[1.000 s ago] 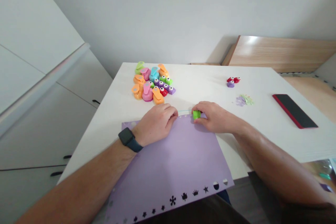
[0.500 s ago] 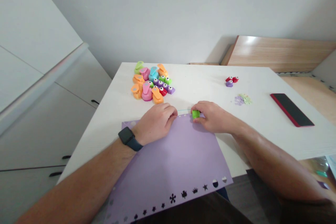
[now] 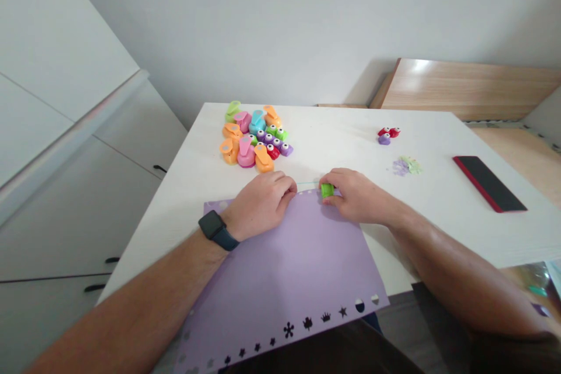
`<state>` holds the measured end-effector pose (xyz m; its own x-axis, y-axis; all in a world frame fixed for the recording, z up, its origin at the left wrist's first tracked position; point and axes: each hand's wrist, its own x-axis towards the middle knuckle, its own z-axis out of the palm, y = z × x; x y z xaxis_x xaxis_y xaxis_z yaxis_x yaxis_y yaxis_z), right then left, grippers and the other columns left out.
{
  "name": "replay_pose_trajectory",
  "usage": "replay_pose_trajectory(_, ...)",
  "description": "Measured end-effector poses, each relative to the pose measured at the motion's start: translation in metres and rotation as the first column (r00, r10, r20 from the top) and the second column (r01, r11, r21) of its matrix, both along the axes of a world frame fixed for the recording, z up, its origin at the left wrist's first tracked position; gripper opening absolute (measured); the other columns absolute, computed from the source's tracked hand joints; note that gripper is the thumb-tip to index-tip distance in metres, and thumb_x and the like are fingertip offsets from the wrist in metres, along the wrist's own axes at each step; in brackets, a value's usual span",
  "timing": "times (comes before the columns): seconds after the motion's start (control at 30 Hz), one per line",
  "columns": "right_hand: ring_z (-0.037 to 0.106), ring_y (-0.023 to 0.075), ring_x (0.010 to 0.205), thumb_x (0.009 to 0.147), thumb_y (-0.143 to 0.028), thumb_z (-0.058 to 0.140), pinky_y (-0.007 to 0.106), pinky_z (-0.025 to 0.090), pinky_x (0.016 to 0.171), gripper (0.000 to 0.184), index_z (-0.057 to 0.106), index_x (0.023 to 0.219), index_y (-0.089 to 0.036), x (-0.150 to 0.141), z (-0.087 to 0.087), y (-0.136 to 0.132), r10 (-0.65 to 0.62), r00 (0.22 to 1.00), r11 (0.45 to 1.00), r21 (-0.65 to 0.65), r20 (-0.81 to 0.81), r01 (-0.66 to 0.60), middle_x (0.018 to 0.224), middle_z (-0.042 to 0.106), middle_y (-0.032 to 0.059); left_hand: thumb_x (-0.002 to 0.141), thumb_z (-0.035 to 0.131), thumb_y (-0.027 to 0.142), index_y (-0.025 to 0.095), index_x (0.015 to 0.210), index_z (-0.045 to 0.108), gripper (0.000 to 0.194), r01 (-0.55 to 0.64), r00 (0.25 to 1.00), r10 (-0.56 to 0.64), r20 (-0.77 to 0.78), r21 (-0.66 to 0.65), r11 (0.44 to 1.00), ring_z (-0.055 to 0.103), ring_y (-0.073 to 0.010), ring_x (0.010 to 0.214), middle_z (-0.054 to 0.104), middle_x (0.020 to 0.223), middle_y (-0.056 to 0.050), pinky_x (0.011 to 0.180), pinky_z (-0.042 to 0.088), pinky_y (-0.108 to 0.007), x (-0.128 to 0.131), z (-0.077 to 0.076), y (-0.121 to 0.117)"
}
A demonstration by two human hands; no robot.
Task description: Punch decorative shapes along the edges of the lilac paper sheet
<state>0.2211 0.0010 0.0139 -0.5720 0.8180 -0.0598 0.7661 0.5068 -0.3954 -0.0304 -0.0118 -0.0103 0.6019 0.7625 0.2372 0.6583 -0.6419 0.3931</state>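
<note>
The right hand point(image 3: 357, 196) was grasping a small green roll of tape point(image 3: 326, 190) at the top edge of the lilac paper sheet point(image 3: 284, 269), mid-frame. A thin strip point(image 3: 309, 183) ran left to the curled left hand point(image 3: 262, 205), whose grip I cannot tell. Coloured craft punches point(image 3: 246, 152) sat upper left on the white surface point(image 3: 333, 143).

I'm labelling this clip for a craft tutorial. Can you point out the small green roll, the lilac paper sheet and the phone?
small green roll point(image 3: 326, 190), head view, on its green side
lilac paper sheet point(image 3: 298, 280), head view, on its bare middle
phone point(image 3: 489, 183), head view, on its black face
</note>
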Motion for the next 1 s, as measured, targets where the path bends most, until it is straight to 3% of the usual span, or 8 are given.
replay_pose_trajectory(0.37, 0.063, 0.0283, 0.103, 0.086, -0.027, 0.068, 0.038, 0.046, 0.093, 0.019, 0.069, 0.103, -0.017, -0.001, 0.0, 0.001, 0.008, 1.0, 1.0, 0.007, 0.025, -0.008, 0.103, 0.07, 0.0122, 0.099, 0.049, 0.016, 0.016, 0.098, 0.066, 0.017, -0.003, 1.0, 0.003, 0.008, -0.003, 1.0, 0.062, -0.0232, 0.093, 0.066, 0.095, -0.008, 0.086, 0.05, -0.039, 0.0, -0.001, 0.0)
replay_pose_trajectory(0.63, 0.063, 0.0261, 0.103, 0.086, -0.027, 0.07, 0.035, 0.045, 0.093, 0.021, 0.069, 0.104, -0.017, 0.001, 0.0, 0.002, 0.009, 1.0, 1.0, -0.003, -0.008, -0.009, 0.104, 0.07, 0.0112, 0.101, 0.054, 0.027, 0.016, 0.102, 0.067, 0.017, -0.008, 1.0, 0.008, 0.006, 0.016, 1.0, 0.062, -0.0238, 0.096, 0.067, 0.098, -0.008, 0.09, 0.05, -0.041, 0.001, 0.0, 0.001)
replay_pose_trajectory(0.87, 0.064, 0.0255, 0.104, 0.087, -0.026, 0.069, 0.033, 0.045, 0.093, 0.021, 0.069, 0.106, -0.016, 0.003, 0.001, 0.0, 0.014, 1.0, 1.0, 0.009, -0.017, -0.014, 0.104, 0.07, 0.0111, 0.09, 0.07, 0.052, 0.016, 0.126, 0.061, 0.052, -0.01, 0.995, 0.008, 0.095, 0.014, 1.0, 0.062, -0.0276, 0.114, 0.067, 0.121, -0.012, 0.103, 0.048, -0.044, 0.014, -0.002, -0.004)
replay_pose_trajectory(1.0, 0.065, 0.026, 0.104, 0.086, -0.026, 0.07, 0.033, 0.045, 0.092, 0.022, 0.07, 0.105, -0.016, 0.003, 0.001, 0.0, 0.011, 1.0, 1.0, 0.014, -0.01, -0.011, 0.104, 0.07, 0.0116, 0.086, 0.076, 0.051, 0.015, 0.135, 0.056, 0.064, 0.01, 0.996, -0.009, 0.088, -0.005, 1.0, 0.061, -0.0307, 0.119, 0.066, 0.13, -0.014, 0.105, 0.047, -0.046, 0.033, 0.001, -0.004)
